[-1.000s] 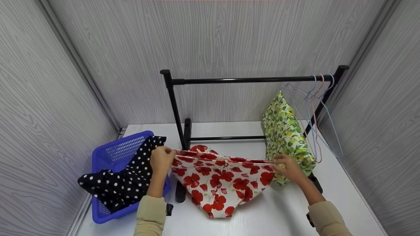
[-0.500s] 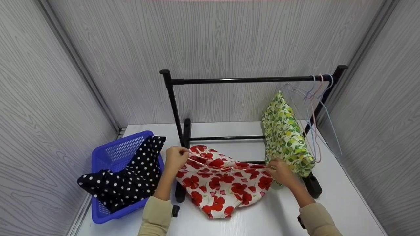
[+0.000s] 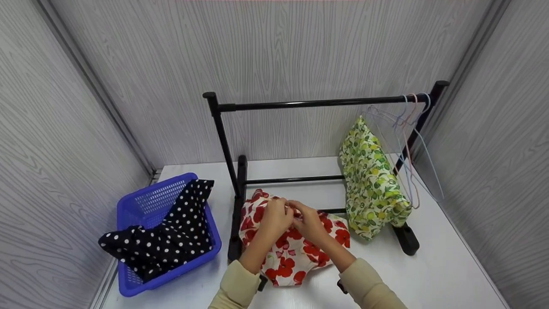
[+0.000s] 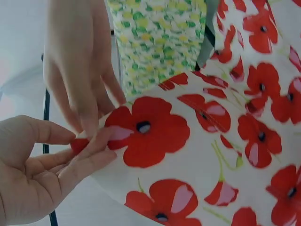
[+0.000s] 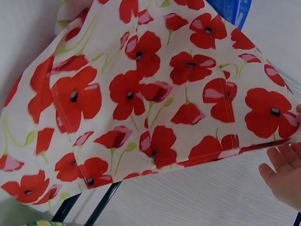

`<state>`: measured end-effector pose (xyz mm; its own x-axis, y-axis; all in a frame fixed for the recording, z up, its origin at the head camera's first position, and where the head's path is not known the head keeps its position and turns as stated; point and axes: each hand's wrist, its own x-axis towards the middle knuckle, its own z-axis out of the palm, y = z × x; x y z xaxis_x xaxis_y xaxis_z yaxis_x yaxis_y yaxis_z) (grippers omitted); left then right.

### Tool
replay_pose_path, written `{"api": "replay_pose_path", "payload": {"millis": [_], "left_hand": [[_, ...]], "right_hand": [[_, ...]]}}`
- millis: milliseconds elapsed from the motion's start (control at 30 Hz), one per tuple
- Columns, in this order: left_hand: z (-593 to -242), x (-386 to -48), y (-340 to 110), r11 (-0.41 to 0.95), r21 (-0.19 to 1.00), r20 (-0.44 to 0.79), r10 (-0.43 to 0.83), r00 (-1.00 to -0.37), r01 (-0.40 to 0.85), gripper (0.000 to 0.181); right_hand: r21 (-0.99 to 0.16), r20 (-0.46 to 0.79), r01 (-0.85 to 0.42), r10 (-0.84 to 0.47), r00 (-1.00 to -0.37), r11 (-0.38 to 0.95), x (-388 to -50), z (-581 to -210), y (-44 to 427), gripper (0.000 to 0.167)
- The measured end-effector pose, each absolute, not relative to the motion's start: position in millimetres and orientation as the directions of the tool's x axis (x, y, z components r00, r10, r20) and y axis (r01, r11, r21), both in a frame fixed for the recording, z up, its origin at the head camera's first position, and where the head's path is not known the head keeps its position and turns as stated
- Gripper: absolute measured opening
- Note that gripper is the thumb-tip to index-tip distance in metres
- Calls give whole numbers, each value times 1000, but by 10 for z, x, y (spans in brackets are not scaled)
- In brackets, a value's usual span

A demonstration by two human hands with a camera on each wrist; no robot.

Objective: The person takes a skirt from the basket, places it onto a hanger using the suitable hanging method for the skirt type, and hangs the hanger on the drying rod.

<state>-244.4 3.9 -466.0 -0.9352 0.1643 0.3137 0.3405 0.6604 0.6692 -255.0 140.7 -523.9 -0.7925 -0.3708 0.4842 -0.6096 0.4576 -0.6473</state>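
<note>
A white garment with a red poppy print (image 3: pixel 285 268) lies spread at the front of the rack; its exact kind is unclear. My left hand (image 3: pixel 276 219) and right hand (image 3: pixel 306 223) meet at its upper edge. In the left wrist view, the thumb and fingers of the left hand (image 4: pixel 42 165) pinch a corner of the cloth, and the right hand (image 4: pixel 80 61) comes down to the same corner with bent fingers. The right wrist view has the stitched edge of the poppy garment (image 5: pixel 129 94) running to the right hand (image 5: pixel 282 176), partly cut off by the frame.
A blue plastic basket (image 3: pixel 126 270) holding a black polka-dot cloth (image 3: pixel 188 223) stands at left. Behind the hands rises a black rack (image 3: pixel 300 104). Several thin wire hangers (image 3: pixel 407 146) hang at its right end, beside a hanging lemon-print cloth (image 3: pixel 373 184).
Both hands have moved inward from opposite ends of the garment's upper edge and now meet at its middle. The stretched edge has gone slack and gathered between them.
</note>
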Motion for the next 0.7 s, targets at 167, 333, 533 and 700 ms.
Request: {"api": "replay_pose_path", "payload": {"millis": [167,333,533,700], "left_hand": [[-4744,-2438,-8,497,787,303,206,-931,366,23],[-4854,-2498,-197,376,846,284,285,-916,379,33],[-5016,-2582,-362,626,628,345,308,-887,462,22],[-5137,-2620,-355,720,443,529,271,-804,534,9]], "right_hand": [[-702,479,-565,-299,-825,434,-2604,-5253,1377,18],[-666,528,-597,-282,-801,446,-2622,-5247,1406,15],[-617,583,-659,-312,-750,430,-2627,-5235,1424,15],[-642,512,-638,-382,-770,425,-2603,-5212,1405,16]]}}
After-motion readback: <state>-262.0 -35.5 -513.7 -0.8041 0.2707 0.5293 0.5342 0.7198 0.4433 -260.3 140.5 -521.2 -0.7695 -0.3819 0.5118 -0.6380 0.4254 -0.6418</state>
